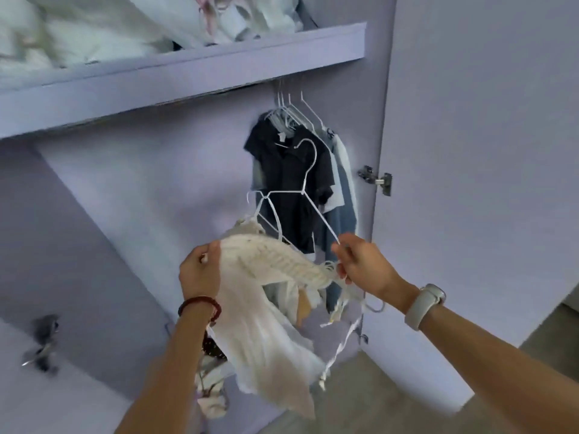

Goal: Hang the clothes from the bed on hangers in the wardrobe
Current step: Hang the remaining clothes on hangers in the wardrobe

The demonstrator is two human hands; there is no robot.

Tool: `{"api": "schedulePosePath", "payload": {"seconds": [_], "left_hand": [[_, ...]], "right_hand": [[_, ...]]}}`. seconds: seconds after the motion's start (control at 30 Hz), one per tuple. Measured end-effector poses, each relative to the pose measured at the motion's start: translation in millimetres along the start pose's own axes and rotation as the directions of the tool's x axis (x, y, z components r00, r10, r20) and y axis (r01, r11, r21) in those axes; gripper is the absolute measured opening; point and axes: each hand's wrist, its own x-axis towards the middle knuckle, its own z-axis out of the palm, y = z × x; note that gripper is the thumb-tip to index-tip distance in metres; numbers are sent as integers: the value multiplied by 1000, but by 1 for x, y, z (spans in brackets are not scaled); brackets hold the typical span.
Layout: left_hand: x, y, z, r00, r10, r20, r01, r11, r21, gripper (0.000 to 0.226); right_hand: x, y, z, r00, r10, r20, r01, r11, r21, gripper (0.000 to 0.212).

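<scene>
I have both hands up in front of the open wardrobe (194, 170). My left hand (200, 270), a dark red band (200, 306) on its wrist, is curled around the left end of a cream knitted top (275, 261), gripping the fabric where the ribbed knit meets a thinner white cloth that hangs down below it. My right hand (363, 267), with a pale watch (426, 303) on the wrist, pinches the right lower arm of a white hanger (300, 195) between thumb and fingers, right where the top's frayed strings gather. The hanger is tilted, its hook pointing up and left, and its left shoulder is already tucked into the top; the right side of the garment lies against my fingers, and I cannot tell whether it is on the hanger there. Thin white ties dangle below my right hand. Behind the hanger, a dark shirt (288, 173) hangs from the rail on other white hangers, with a blue denim piece (344, 211) and a pale garment just beside it on the right. Above, a shelf (175, 79) holds a heap of white bedding (94, 29). A metal hinge (376, 180) sits on the right door (482, 151). A patterned garment hangs under my left forearm, too blurred to make out.
</scene>
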Motion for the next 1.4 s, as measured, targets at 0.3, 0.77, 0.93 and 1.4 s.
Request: {"api": "schedulePosePath", "payload": {"seconds": [0.3,0.77,0.93,1.4], "left_hand": [[84,-25,5,987,-156,36,151,983,108,9],[227,38,91,922,-146,-360,133,989,-61,20],[251,56,118,927,-26,-375,-49,981,-189,31],[235,-5,142,995,1,100,-26,968,249,38]], "right_hand": [[147,-7,23,999,13,29,-15,997,74,24],[320,-32,17,975,-166,-151,170,985,13,23],[343,-28,18,976,-132,-173,136,991,14,33],[365,-29,40,998,7,-67,-4,999,40,28]]}}
